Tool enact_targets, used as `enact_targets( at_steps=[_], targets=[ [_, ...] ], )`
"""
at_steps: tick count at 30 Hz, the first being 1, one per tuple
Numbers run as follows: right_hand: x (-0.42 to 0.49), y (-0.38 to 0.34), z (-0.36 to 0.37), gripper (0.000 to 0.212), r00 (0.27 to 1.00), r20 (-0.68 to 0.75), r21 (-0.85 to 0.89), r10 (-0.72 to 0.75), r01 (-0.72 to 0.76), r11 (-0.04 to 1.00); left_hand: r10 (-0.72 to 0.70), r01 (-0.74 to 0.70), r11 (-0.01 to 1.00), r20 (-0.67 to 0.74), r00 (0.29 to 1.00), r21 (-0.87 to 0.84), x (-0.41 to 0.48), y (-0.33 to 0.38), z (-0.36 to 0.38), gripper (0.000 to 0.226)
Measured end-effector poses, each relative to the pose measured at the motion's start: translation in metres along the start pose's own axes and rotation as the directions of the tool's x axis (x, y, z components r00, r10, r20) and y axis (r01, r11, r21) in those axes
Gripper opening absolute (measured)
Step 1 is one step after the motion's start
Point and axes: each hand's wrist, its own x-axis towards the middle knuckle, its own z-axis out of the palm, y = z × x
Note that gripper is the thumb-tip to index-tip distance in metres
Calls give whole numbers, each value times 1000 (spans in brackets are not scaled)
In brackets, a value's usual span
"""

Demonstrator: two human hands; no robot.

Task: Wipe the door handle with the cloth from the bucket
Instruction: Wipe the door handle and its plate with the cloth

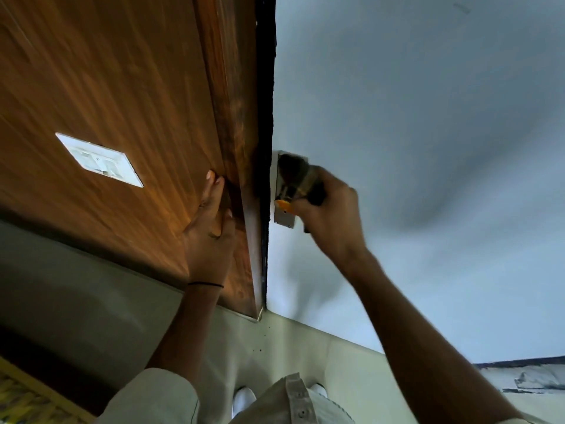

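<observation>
A metal door handle (301,180) sticks out of a silver backplate (282,220) on the white door (412,111), right beside the dark door edge. My right hand (330,215) is closed around the handle's outer end. A small yellow-orange piece of cloth (283,205) shows below my fingers against the plate; the rest of it is hidden in my grip. My left hand (211,231) lies flat against the brown wooden frame (241,148), fingers pointing up, holding nothing. The bucket is not in view.
A wood-grain wall panel (122,81) with a white switch plate (99,160) fills the left. Pale floor tiles (305,344) run below, with my white shoes (243,399) near the bottom. A yellow patterned mat (24,396) lies at the bottom left corner.
</observation>
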Motion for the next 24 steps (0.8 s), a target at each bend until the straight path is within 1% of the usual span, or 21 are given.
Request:
enact_targets(
  at_steps=[2,4,5,6,7,9,10,11,12,13,15,17,18,20,21,22,24],
  targets=[
    [-1,1,-18,46,999,-11,-51,-46,46,998,-18,14,997,-48,999,-76,-3,0,-5,42],
    [-3,7,-28,47,989,34,-200,-143,147,969,-43,28,992,-124,991,-123,-12,11,-11,34],
    [-3,11,-29,47,973,74,-290,-217,229,929,-69,47,989,-148,987,-142,-17,20,-13,31],
    [-3,16,-26,48,946,127,-379,-299,325,867,-96,69,983,-154,983,-171,-21,31,-15,30],
    [-2,21,-22,49,906,192,-463,-377,423,779,-119,89,976,-145,982,-198,-23,42,-15,30],
    [4,34,-9,48,820,309,-598,-482,561,572,-150,123,969,-113,982,-216,-22,60,-14,33],
    [7,38,-3,47,793,348,-645,-500,589,487,-168,145,964,-88,982,-222,-19,67,-13,35],
    [9,41,0,49,780,380,-669,-497,603,434,-187,169,959,-61,980,-228,-17,74,-12,37],
    [9,44,1,53,775,403,-673,-488,612,416,-203,191,955,-32,979,-225,-16,81,-10,38],
    [9,45,0,58,776,423,-663,-468,617,424,-215,210,953,4,977,-220,-16,86,-8,37],
    [9,49,-6,71,771,479,-611,-420,636,470,-214,229,951,92,972,-207,-19,94,-1,36],
    [12,51,-17,76,731,561,-503,-389,674,541,-196,224,955,153,969,-192,-23,102,8,36],
    [15,53,-22,74,708,591,-425,-387,681,597,-200,231,956,175,964,-182,-25,104,14,36],
    [20,53,-30,70,700,617,-241,-361,604,759,-226,252,958,183,957,-134,-27,106,27,36],
    [22,54,-34,69,709,609,-151,-354,542,827,-240,256,962,160,958,-91,-30,106,32,37],
    [24,57,-38,68,737,572,-78,-360,486,871,-251,259,965,128,959,-42,-32,105,38,38],
    [23,67,-44,62,819,419,-2,-392,432,902,-264,261,964,59,963,57,-35,106,46,43]
  ],
)
